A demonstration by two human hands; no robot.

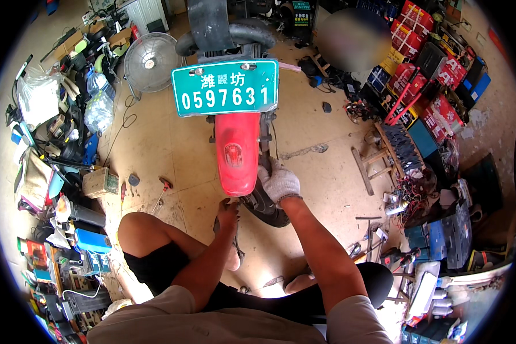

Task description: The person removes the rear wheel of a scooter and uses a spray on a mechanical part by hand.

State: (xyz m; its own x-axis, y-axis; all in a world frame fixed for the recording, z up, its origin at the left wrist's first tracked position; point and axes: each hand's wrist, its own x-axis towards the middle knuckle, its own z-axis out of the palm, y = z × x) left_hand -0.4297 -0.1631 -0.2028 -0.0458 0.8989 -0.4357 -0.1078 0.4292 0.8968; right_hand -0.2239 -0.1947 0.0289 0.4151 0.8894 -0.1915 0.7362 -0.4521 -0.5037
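A motorbike's rear end stands in front of me, with a red mudguard [237, 152], a teal licence plate [225, 86] above it and a black rear tyre [266, 211] below. My right hand [278, 180], in a grey-white knitted glove, grips the tyre just right of the mudguard. My left hand [228, 213], apparently bare, is low at the left of the tyre, just under the mudguard's tip, its fingers curled; what they hold, if anything, is hidden. My bent legs flank the wheel.
A standing fan [149, 62], a red-handled tool [165, 183] and a stone-like block [100, 182] lie to my left among piled parts and bags. At right are a wooden stool [400, 143], stacked red battery boxes [413, 20], tangled wires and scattered tools.
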